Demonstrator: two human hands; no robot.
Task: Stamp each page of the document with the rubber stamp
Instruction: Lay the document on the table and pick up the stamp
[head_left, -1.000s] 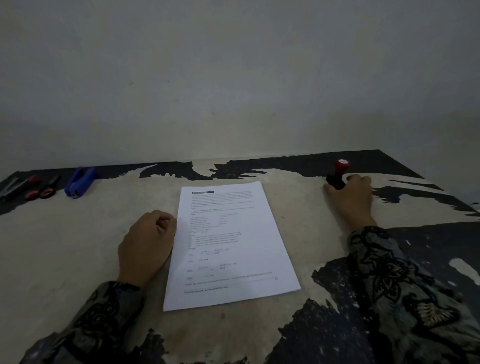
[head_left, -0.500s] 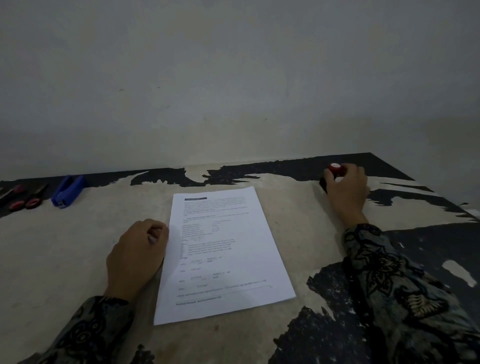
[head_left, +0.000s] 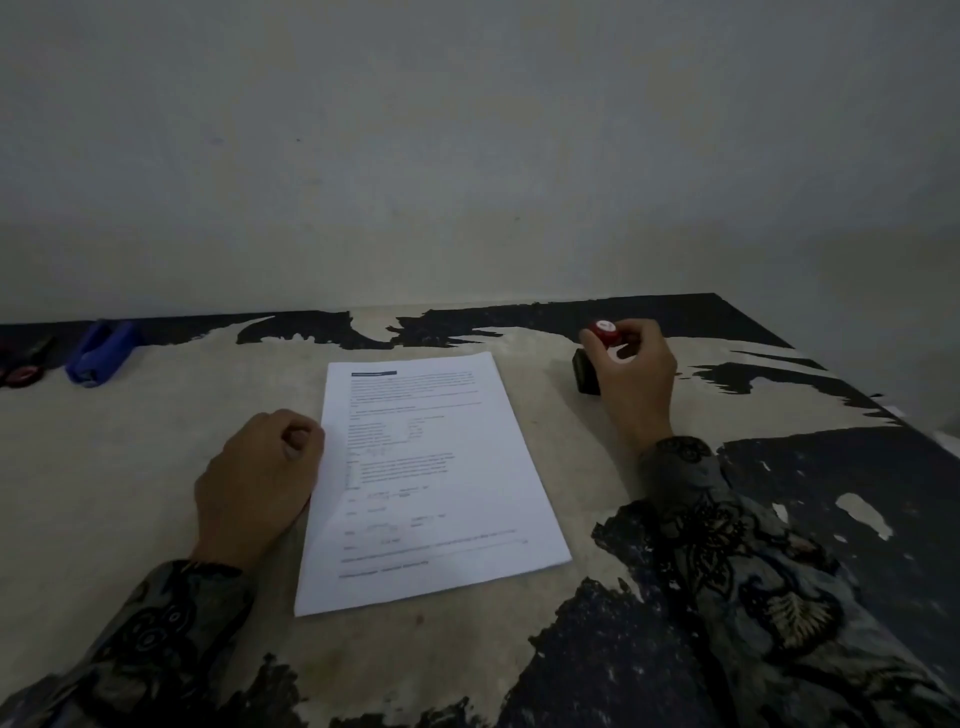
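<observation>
A white printed document (head_left: 431, 483) lies in the middle of the worn table (head_left: 130, 467). My left hand (head_left: 257, 478) rests on the table with curled fingers, its knuckles against the page's left edge, holding nothing. At the far right, my right hand (head_left: 631, 374) grips the rubber stamp (head_left: 597, 353) by its red knob; the black base shows below my thumb, near the table top. The stamp is to the right of the paper's top corner, apart from it.
A blue stapler (head_left: 98, 353) lies at the far left, with red-handled scissors (head_left: 23, 371) beyond it at the frame's edge. A plain wall (head_left: 467, 156) rises right behind the table. The table's right edge runs diagonally past my right sleeve (head_left: 753, 571).
My right hand has closed round the stamp's red knob and drawn it a little nearer and leftward. My left hand stays by the page's edge.
</observation>
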